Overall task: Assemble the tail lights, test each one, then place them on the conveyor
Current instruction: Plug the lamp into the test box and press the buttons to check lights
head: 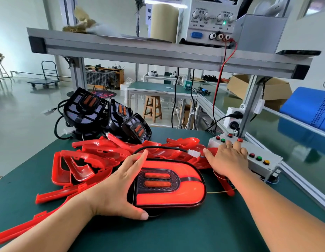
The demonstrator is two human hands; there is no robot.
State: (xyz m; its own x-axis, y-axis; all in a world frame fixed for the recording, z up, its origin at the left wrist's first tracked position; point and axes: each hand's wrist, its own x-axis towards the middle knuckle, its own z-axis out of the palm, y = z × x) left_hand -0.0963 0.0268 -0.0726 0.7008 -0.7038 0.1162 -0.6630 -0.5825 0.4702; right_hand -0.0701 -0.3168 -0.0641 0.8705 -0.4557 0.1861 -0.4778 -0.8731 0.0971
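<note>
Left hand (118, 184) splayed against glowing tail light (176, 195); right hand (229, 159) open on button box (263, 167).

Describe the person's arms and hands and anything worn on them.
Both the left hand and right hand are bare: no gloves, rings or watch show. The left forearm and right forearm are bare too, no sleeves in view.

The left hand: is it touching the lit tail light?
Touching. The head view shows the left hand lying against the lit tail light: fingers over its left edge, thumb at its near corner.
</note>
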